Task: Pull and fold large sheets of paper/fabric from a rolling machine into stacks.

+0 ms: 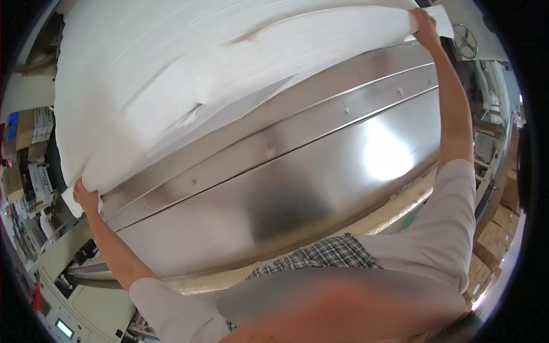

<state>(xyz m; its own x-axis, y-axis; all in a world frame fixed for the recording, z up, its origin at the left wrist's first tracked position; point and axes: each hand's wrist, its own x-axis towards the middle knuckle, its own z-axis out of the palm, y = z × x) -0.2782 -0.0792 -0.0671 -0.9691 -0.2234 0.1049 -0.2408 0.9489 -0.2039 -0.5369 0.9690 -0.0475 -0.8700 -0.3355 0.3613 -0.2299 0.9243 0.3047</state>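
A broad white fabric sheet (171,74) spreads over the upper part of the head view, creased and folded along its near edge. With both arms stretched wide, I hold that edge at two far-apart places. My left hand (86,196) is closed on the sheet's lower left corner. At the upper right, my right hand (425,28) is closed round the gathered edge, and a white flap sticks out beyond it. Between my hands the edge hangs loosely over a shiny metal panel (320,188) with screws along it.
A pale machine housing (91,314) with a small lit screen (64,328) stands at the lower left. A handwheel (465,41) is at the far right. Stacked boxes (494,234) line the right side, and more cartons (26,128) stand at the left. A yellowish strip (394,206) borders the panel near my body.
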